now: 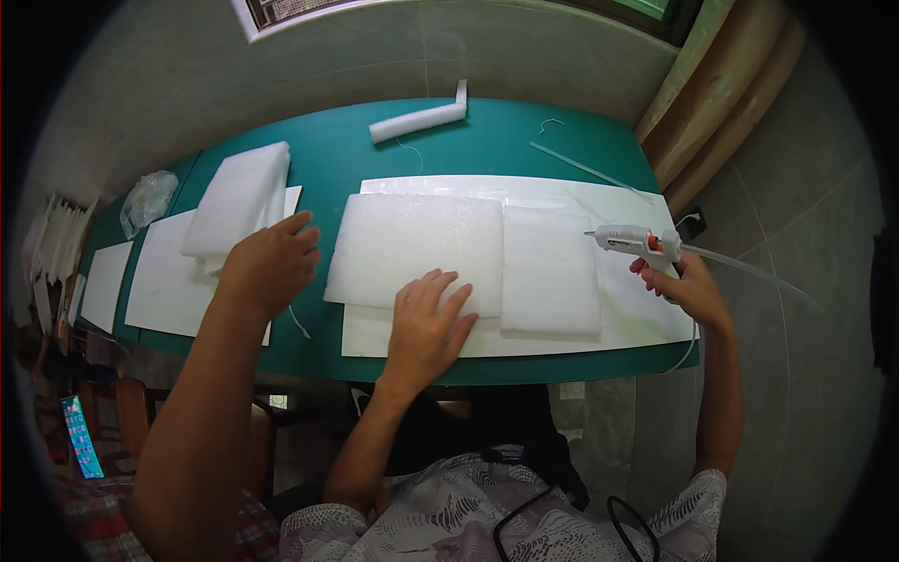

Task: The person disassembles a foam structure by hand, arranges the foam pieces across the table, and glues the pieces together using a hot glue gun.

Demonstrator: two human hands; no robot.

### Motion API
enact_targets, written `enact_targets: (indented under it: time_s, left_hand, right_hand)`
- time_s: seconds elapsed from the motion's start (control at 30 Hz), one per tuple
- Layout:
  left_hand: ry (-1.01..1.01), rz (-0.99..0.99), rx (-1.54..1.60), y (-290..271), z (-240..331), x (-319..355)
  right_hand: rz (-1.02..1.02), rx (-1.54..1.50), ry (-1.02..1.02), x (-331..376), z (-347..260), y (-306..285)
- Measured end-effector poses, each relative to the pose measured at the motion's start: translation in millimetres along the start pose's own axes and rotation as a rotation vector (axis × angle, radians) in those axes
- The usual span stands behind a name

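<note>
right hand (693,287) grips glue gun (626,240); left hand (426,323), fingers spread, rests on foam sheet (417,242) (likely light, squashy; best held by edges).

The left hand (429,323) lies palm down, just below the middle of what I can see, fingers loosely spread toward one o'clock, its bare forearm (367,445) slanting back toward seven. Over at three o'clock the right hand (693,288) is curled in a grip, its forearm rising nearly upright from four; its fingertips are hard to make out.
</note>
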State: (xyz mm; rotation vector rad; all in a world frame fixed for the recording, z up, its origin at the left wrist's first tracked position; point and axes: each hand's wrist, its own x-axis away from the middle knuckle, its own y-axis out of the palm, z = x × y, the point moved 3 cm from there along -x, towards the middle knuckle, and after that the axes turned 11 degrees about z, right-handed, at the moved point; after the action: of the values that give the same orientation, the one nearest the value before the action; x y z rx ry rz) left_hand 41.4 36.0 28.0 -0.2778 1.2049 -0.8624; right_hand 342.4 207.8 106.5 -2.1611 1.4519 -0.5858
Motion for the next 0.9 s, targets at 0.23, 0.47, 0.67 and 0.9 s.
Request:
enact_targets:
  time_s: [0.23, 0.47, 0.67, 0.9]
  left_hand:
    - [0.000, -0.002, -0.080, 0, -9, 21]
    - [0.006, 0.010, -0.102, -2, -12, 25]
    - [0.019, 0.006, -0.096, 1, -13, 26]
    - [0.007, 0.002, -0.102, 0, -14, 24]
  right_hand:
    - [-0.010, -0.047, 0.011, -3, -1, 15]
    - [-0.094, -0.001, -0.045, -19, -19, 39]
    - [-0.112, 0.028, -0.036, -39, -18, 59]
    - [-0.142, -0.110, 0.024, -48, -44, 83]
